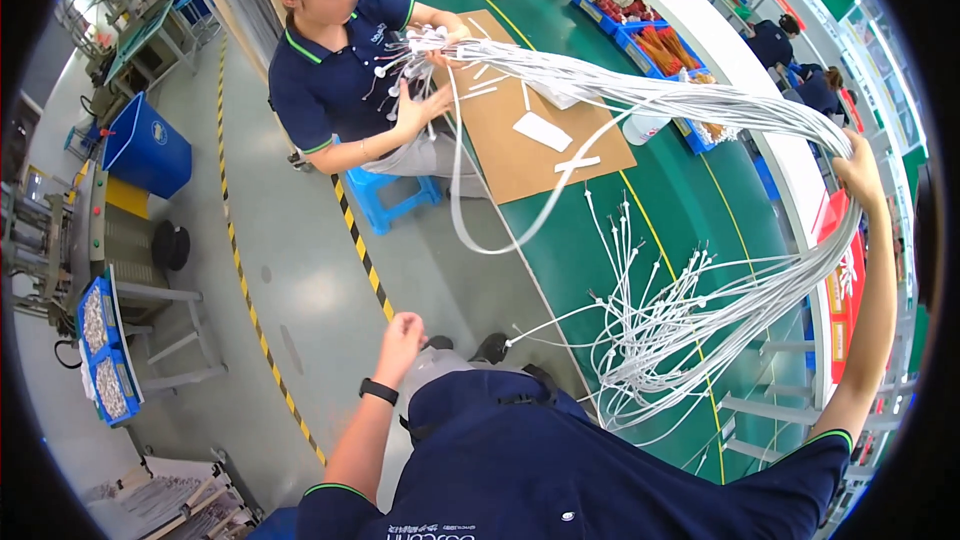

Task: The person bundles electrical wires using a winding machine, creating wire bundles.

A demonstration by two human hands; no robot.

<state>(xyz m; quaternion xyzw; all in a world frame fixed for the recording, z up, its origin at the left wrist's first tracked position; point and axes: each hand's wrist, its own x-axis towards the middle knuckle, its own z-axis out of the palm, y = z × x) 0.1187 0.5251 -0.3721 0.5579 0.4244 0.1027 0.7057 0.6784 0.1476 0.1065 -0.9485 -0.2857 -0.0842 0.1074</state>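
A long bundle of thin white cables (690, 92) is held up at the right by my right hand (858, 175), whose fingers are wrapped round it. From that grip the bundle bends back and hangs down, its loose ends (655, 305) fanning out with small tips. At the far left end, a seated co-worker's hands (425, 105) hold and touch the cables near white connectors (425, 40). One flat white strand sags in a loop (500, 248) below the bundle. My left hand (402, 335) is apart from the cables, fingers curled in, with nothing visible in it.
Under the bundle lies a brown board (520, 185) with white paper pieces (542, 131). The co-worker sits on a blue stool (385, 202). A white bench (775, 165) curves along the right, near blue bins of parts (660, 48). A blue waste bin (150, 150) stands left.
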